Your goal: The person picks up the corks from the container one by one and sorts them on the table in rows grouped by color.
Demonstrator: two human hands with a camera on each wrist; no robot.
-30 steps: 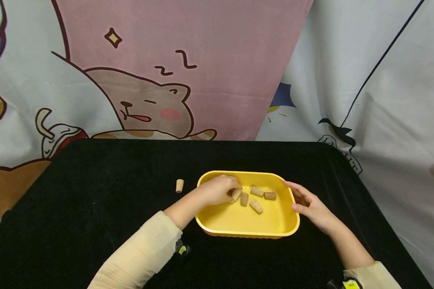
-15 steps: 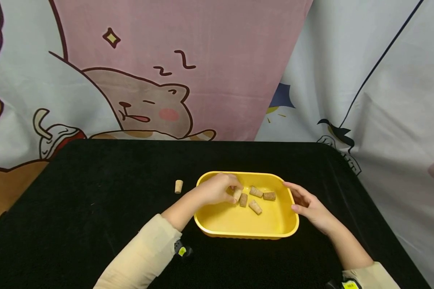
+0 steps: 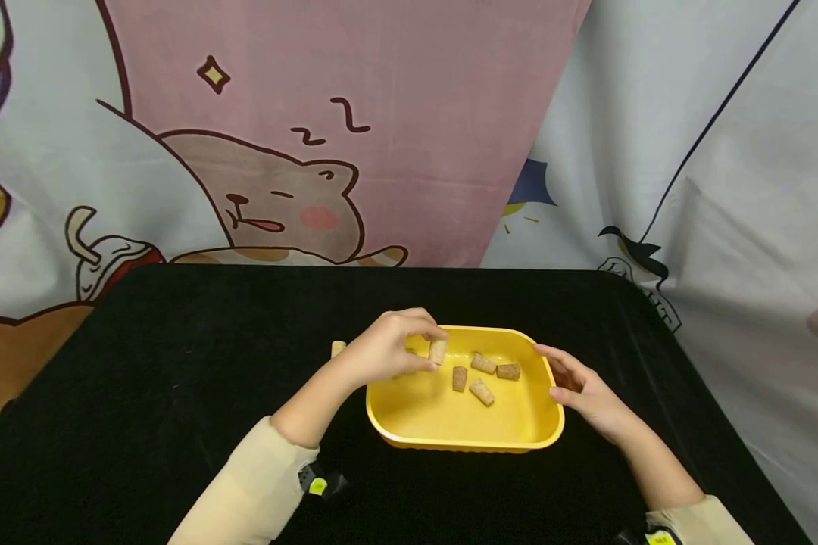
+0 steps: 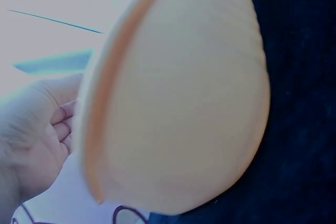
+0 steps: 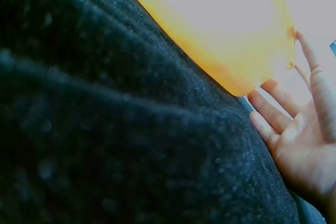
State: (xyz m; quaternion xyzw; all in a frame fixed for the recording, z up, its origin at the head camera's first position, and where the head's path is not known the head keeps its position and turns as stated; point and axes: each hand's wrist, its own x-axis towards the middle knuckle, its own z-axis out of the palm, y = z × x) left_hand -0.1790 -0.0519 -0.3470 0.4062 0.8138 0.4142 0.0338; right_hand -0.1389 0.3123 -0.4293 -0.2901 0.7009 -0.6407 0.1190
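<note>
My left hand (image 3: 388, 347) pinches a pale cork (image 3: 438, 351) upright between thumb and fingers, over the left side of a yellow plastic basin (image 3: 463, 444). Inside the basin lie a darker cork (image 3: 460, 378) and several others. Another cork (image 3: 338, 348) stands on the black cloth left of the basin, partly covered by my left hand. At the right rim, my right hand (image 3: 589, 390) touches the basin with extended fingers and thumb. In the left wrist view the basin wall (image 4: 178, 98) blocks sight of the fingertips and the held cork. Straight fingers (image 5: 273, 111) show beside the basin in the right wrist view.
A black cloth (image 3: 177, 393) covers the table around the basin. Behind the table's far edge hangs a printed curtain (image 3: 416, 151) with a sleeping cartoon animal. Both forearms come in from the near side, with cameras at the wrists.
My left hand has lifted the pale cork off the basin floor and moved up and left with it, now partly covering the cork outside. My right hand has stayed at the rim.
</note>
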